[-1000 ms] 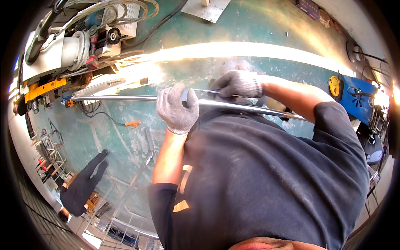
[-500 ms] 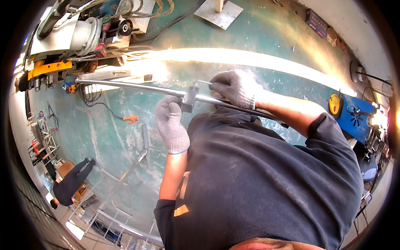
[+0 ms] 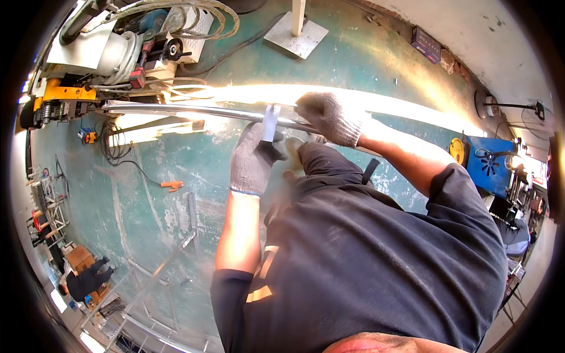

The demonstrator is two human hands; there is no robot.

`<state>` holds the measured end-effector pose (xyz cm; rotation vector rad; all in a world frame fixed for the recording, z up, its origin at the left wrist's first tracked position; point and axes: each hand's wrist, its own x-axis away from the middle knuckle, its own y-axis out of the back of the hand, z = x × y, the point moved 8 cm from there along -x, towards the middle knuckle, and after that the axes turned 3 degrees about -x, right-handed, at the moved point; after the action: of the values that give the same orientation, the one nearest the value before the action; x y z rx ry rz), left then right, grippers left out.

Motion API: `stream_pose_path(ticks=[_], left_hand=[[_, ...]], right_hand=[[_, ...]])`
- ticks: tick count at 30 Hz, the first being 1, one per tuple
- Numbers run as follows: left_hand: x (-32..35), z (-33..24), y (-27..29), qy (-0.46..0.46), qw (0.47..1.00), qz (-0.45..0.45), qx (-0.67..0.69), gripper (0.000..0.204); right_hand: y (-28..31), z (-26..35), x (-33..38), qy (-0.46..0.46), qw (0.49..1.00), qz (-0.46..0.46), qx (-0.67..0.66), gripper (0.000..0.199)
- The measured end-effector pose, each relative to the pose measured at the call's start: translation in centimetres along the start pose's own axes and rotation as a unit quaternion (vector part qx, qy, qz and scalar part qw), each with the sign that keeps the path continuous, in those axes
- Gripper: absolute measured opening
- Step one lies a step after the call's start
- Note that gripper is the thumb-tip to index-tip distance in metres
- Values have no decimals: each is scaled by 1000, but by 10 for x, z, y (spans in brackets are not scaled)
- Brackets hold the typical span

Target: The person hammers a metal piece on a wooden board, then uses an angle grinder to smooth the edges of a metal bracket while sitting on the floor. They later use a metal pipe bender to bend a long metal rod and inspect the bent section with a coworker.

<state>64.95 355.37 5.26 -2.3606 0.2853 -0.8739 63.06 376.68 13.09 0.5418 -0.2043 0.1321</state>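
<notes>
Long metal bar (image 3: pixel 194 110) spanning the green floor (image 3: pixel 176 176) from the machine (image 3: pixel 65 97): the gloved left hand (image 3: pixel 254 159), off the bar since a second ago, now grips a small flat gauge (image 3: pixel 270 122) against it, while the right hand (image 3: pixel 327 117) stays clenched on the bar.

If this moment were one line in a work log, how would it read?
left hand: gloved, holds small flat metal piece against tube | right hand: gloved, grips long metal tube | tube runs toward yellow machine
</notes>
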Motion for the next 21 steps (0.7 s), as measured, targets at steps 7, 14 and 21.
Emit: stream_pose_path(ticks=[7,14,21], left_hand=[[1,-8,-1,5,997,-70,-45,24],[1,-4,6,14,995,-74,-60,25],[8,-7,-4,10,991,-107,-81,23]], right_hand=[[8,-18,-47,253,966,14,57,16],[-10,23,-51,347,934,51,72,19],[-17,6,-54,224,973,35,34,15]])
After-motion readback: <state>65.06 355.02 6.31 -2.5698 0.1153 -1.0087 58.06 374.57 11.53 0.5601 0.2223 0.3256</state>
